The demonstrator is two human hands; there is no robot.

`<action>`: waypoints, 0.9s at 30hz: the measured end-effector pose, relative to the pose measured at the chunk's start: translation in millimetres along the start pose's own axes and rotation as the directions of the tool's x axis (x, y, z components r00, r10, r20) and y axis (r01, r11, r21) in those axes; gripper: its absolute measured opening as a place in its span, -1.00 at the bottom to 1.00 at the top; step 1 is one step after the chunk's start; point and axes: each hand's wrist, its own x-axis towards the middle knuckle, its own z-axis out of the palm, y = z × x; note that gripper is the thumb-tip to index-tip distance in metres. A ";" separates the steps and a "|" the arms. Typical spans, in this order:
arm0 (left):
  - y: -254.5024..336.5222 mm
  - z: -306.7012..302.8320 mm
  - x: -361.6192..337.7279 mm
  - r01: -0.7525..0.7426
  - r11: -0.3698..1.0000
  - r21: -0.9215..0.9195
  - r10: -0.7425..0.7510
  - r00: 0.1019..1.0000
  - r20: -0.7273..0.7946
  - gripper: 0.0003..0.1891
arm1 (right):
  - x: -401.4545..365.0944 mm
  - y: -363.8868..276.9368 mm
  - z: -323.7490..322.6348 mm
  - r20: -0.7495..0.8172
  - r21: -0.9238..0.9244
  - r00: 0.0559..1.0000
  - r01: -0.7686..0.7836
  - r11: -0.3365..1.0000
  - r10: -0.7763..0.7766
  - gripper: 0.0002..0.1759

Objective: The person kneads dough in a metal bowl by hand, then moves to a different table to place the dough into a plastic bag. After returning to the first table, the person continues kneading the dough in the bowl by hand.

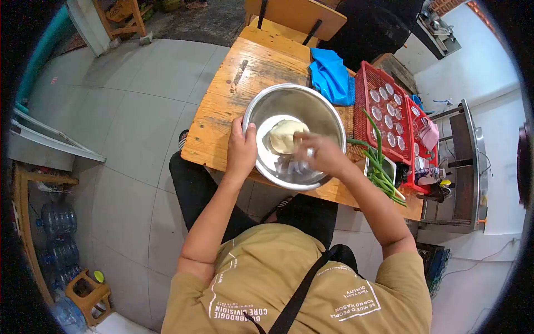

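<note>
A wide stainless steel mixing bowl (326, 116) sits at the near edge of the wooden table. Inside it lies a pale, rounded lump of dough (283, 137). My left hand (242, 149) is closed on the bowl's left rim, thumb on the inner side and fingers outside. Over the right part of the bowl reaches my right hand (322, 156), its fingers at the dough's right side. Motion smears those fingers, so I cannot tell how they are bent.
Right of the bowl, green onions (380, 170) lie across a small tray. Behind them stands a red plastic basket (362, 92) with several clear cups. A blue cloth (332, 75) rests at the back of the wooden table (214, 119). Water bottles (60, 220) stand on the left.
</note>
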 end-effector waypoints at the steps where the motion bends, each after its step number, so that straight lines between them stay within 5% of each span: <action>1: -1.7 0.6 2.2 0.002 1.000 -0.003 -0.002 1.000 -0.006 -0.63 | 16.1 -13.3 -39.5 0.088 0.386 0.916 -0.393 0.835 0.391 -0.06; 2: -4.0 0.1 2.1 0.012 0.999 -0.050 -0.011 1.000 0.010 -0.64 | 26.4 -21.8 -58.1 0.320 0.642 0.688 -0.663 0.385 0.651 -0.07; 3: -4.7 -0.3 2.4 0.016 0.996 -0.093 -0.013 0.999 0.030 -0.64 | 29.8 -18.5 -50.6 0.322 0.646 0.687 -0.662 0.379 0.651 -0.07; 5: -2.2 0.0 1.4 0.009 0.998 -0.064 -0.007 1.000 0.021 -0.64 | 37.4 -8.2 -25.2 -0.159 0.393 0.740 -0.559 0.730 0.653 -0.06; 6: -1.1 1.0 1.3 0.006 0.999 -0.043 -0.006 1.000 0.009 -0.64 | 44.6 -13.8 -11.6 -0.126 0.221 0.698 -0.673 0.706 0.705 -0.05; 10: -1.2 1.9 1.9 0.022 1.000 0.021 -0.021 1.000 -0.017 -0.64 | 68.3 -37.0 36.7 -0.055 0.047 0.730 -0.679 0.732 0.681 -0.11; 12: -2.2 -4.0 7.0 0.072 0.997 -0.039 -0.071 0.997 0.027 -0.64 | 70.3 -41.6 37.8 0.089 -0.021 0.857 -0.508 0.861 0.508 -0.20; 15: 1.2 -3.4 3.1 0.066 0.998 -0.011 -0.066 0.998 -0.002 -0.65 | 74.6 -32.5 31.9 0.123 -0.053 0.913 -0.385 0.921 0.389 -0.28; 17: -0.5 -2.4 3.9 0.043 0.999 0.000 -0.043 0.999 -0.010 -0.66 | 78.6 -21.2 35.6 0.016 -0.027 0.908 -0.418 0.908 0.418 -0.37; 19: -0.1 -3.2 5.2 0.018 1.000 0.003 -0.018 0.999 -0.028 -0.66 | 76.4 6.0 42.6 -0.132 0.452 0.752 -0.534 0.715 0.645 -0.47; 20: 0.2 -4.0 3.6 0.014 1.000 0.001 -0.014 1.000 -0.020 -0.66 | 73.6 32.3 62.6 -0.039 0.756 0.622 -0.494 0.430 0.782 -0.50; 21: 0.6 -5.0 3.7 0.010 1.000 0.000 -0.010 1.000 -0.015 -0.66 | 63.4 53.1 64.0 0.084 0.911 0.682 -0.348 0.222 0.726 -0.44; 23: 3.3 -7.4 4.0 0.005 1.000 -0.021 -0.005 1.000 -0.010 -0.66 | 52.3 4.3 14.1 -0.065 0.998 0.682 0.028 0.063 0.729 -0.39; 27: -2.7 -6.5 3.8 -0.010 0.998 -0.055 0.010 1.000 0.005 -0.65 | 33.8 -35.0 -48.0 -0.077 0.994 0.685 0.000 0.105 0.724 -0.28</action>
